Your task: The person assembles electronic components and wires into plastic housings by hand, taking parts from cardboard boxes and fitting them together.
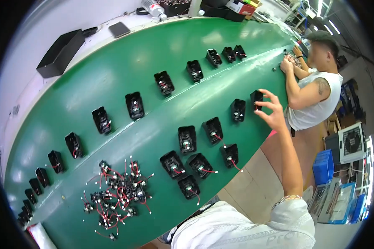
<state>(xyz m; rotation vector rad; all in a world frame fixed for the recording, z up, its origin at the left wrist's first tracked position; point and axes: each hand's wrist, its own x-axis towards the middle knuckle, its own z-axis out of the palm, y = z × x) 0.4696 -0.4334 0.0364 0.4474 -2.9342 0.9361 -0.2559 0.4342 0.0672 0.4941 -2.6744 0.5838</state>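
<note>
My right hand reaches out over the far right of the green table. Its thumb and fingers are around a small open black plastic box. Just left of that stands another black box. Closer to me is a loose group of similar boxes, among them one with a red wire hanging over its edge and one more beside it. Dark parts show inside them, too small to make out. My left hand is out of view.
A pile of small black parts with red wires lies at the near left of the green table. A long row of black boxes crosses the table. At the right a co-worker handles small parts. A phone lies on the back ledge.
</note>
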